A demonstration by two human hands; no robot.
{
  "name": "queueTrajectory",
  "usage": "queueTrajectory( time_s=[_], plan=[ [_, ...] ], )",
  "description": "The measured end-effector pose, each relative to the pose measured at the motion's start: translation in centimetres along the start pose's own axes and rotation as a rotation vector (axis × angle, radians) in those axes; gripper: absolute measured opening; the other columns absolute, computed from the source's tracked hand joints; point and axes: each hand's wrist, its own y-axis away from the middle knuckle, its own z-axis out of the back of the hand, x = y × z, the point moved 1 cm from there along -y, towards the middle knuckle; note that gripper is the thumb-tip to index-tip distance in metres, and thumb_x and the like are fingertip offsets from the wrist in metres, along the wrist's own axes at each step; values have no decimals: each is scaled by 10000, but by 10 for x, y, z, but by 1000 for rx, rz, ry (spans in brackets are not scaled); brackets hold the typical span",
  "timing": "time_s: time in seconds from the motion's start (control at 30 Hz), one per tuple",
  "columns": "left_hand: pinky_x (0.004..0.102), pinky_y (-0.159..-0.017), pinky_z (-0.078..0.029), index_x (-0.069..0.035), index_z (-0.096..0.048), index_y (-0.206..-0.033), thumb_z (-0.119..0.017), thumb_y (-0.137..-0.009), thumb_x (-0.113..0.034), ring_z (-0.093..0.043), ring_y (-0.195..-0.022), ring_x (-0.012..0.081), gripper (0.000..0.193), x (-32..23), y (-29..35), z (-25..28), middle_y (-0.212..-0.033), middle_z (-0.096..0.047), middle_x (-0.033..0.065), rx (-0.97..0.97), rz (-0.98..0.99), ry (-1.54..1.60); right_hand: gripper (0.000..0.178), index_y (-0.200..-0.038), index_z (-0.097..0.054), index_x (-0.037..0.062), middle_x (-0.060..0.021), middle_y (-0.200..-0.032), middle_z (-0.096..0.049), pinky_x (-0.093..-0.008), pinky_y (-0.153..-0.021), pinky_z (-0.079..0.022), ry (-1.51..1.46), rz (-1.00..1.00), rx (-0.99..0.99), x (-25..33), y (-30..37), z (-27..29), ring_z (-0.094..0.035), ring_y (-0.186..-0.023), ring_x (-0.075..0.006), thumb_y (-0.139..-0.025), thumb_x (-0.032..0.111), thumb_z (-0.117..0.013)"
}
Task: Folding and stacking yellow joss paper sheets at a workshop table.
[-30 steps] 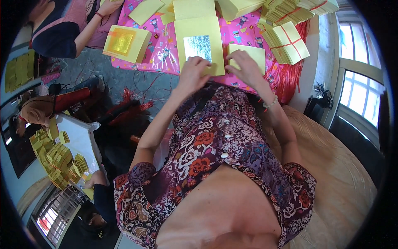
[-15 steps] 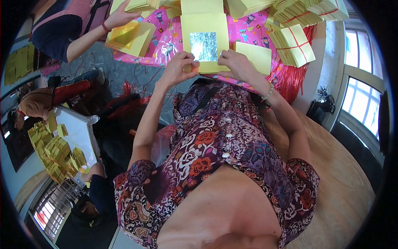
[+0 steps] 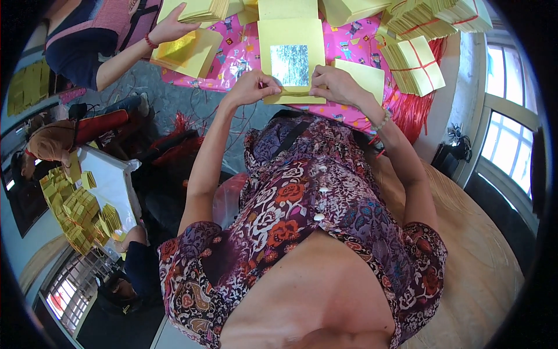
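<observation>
A yellow paper sheet [image 3: 315, 57] with a shiny silver square [image 3: 289, 65] in its middle lies in front of me, on top of other yellow paper. Its near edge is turned up into a narrow fold between my hands. My left hand [image 3: 254, 87] pinches the left end of this fold, thumb pointing inward. At the right end, my right hand [image 3: 338, 85] pinches the same edge with thumb and fingertips. A strip of the yellow paper beneath shows below the fold. My fingers partly hide both near corners.
A pink patterned cloth [image 3: 244, 43] covers the table. Red-tied yellow paper bundles [image 3: 418, 64] stand at right, above red strings [image 3: 415, 119]. At left, a co-worker's hand [image 3: 171, 24] rests by yellow stacks [image 3: 200, 55]. Other people sit around a white table [image 3: 113, 174] with paper piles.
The near edge of the silver-squared sheet has come up and folded away from me, baring a strip of paper below. Both hands have moved slightly with it, still pinching its ends.
</observation>
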Motion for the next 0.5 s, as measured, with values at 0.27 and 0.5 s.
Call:
queueTrajectory(
  time_s=[0.27,0.5],
  plan=[
    [275,-623,-489,-95,-769,-912,-732,-840,-219,-629,-677,94,148,3,-6,8,-811,-735,21,21,-11,-9,193,-893,-673,41,-96,-928,-601,-394,-750,-493,-15,9,-30,-4,-8,2,-617,-839,-299,-859,230,-677],
    [290,-681,-477,-50,-723,-850,-734,-836,-204,-603,-752,126,155,8,3,1,-835,-686,30,7,-160,45,197,-900,-660,66,-114,-896,-608,-411,-725,-491,63,6,-22,1,-5,-2,-616,-825,-315,-900,258,-618]
  ],
)
